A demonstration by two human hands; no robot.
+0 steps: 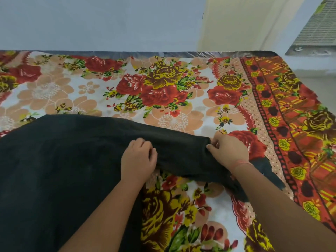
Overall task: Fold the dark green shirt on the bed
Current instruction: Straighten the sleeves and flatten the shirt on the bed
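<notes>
The dark green shirt (63,160) is spread over the left of the floral bedsheet (181,99), its left and near parts cut off by the frame. A matte, near-black sleeve is pinched at its end by the right hand (229,150) and gripped mid-length by the left hand (139,157).

Soft, even light fills the room, perhaps from overhead, and casts only faint shadows under the hands and along the folds they pinch. The dark green shirt (63,160) reads almost black, its weave lost left of the grip, while the floral bedsheet (163,91) beyond it stays vivid. Wide-angle bending curves the bed's far edge, and detail looks slightly smeared throughout.
</notes>
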